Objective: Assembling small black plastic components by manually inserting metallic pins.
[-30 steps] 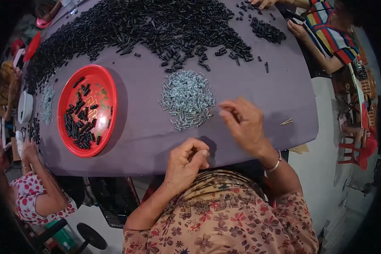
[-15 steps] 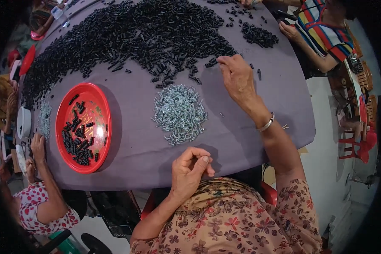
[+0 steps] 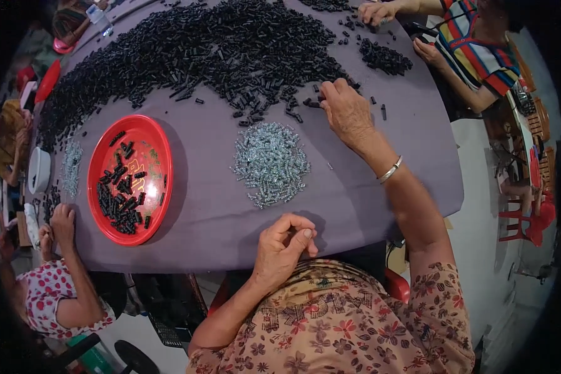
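Note:
My right hand (image 3: 349, 115) is at the near right edge of a large heap of small black cylindrical plastic pieces (image 3: 187, 53). Its fingers are bent together, their tips beside a few loose black pieces (image 3: 313, 103); whatever lies between them is hidden. Close to the table's front edge, my left hand (image 3: 282, 248) is curled, thumb against the fingers, and anything inside cannot be made out. Just beyond it lies a pile of small silvery coil springs (image 3: 271, 165). One loose spring (image 3: 330, 166) rests to the pile's right.
A red oval tray (image 3: 169, 181) with several black pieces stands at left. Beyond it are a smaller spring pile (image 3: 71, 167), a white basin (image 3: 40, 169) and a co-worker's hand (image 3: 62, 221). At far right, another person's hand (image 3: 377, 12) is near a small black heap (image 3: 385, 57).
My right hand has dipped slightly toward the black pieces, its fingers more bent. My left hand stays curled. The co-worker's hand at the far right has come further over the table. The view has shifted a little.

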The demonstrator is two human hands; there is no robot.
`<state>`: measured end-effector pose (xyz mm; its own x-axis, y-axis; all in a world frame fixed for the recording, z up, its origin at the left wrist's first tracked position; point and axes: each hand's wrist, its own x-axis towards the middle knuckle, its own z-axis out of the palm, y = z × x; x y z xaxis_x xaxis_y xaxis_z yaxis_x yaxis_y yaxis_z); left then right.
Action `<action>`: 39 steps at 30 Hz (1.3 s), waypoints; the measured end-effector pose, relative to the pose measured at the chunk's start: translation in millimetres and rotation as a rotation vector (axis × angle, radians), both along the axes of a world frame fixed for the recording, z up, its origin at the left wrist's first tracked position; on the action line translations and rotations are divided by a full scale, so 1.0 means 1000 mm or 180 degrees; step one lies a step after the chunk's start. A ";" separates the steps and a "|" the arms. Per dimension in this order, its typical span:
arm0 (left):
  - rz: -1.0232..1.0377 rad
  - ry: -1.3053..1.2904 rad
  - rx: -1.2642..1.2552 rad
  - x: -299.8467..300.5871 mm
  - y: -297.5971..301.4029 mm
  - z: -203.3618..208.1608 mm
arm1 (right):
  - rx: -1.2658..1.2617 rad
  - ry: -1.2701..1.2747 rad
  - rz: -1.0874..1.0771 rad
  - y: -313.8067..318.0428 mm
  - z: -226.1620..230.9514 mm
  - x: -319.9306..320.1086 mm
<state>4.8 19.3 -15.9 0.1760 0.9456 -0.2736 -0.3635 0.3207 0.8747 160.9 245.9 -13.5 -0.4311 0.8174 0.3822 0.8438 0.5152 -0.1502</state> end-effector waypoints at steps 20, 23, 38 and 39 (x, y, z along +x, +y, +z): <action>0.0990 -0.0146 0.0682 -0.004 -0.006 0.020 | -0.3321 0.4119 0.0610 -0.177 0.034 0.007; 0.0925 -0.0182 0.0694 -0.003 -0.007 0.021 | -0.2792 0.3460 0.0757 -0.180 0.032 0.006; 0.0846 -0.0762 0.0113 0.000 -0.009 0.023 | -0.1044 0.2423 0.1313 -0.178 0.034 -0.001; 0.0869 -0.0881 0.0092 0.000 -0.008 0.025 | -0.1030 0.2460 0.1341 -0.178 0.034 -0.002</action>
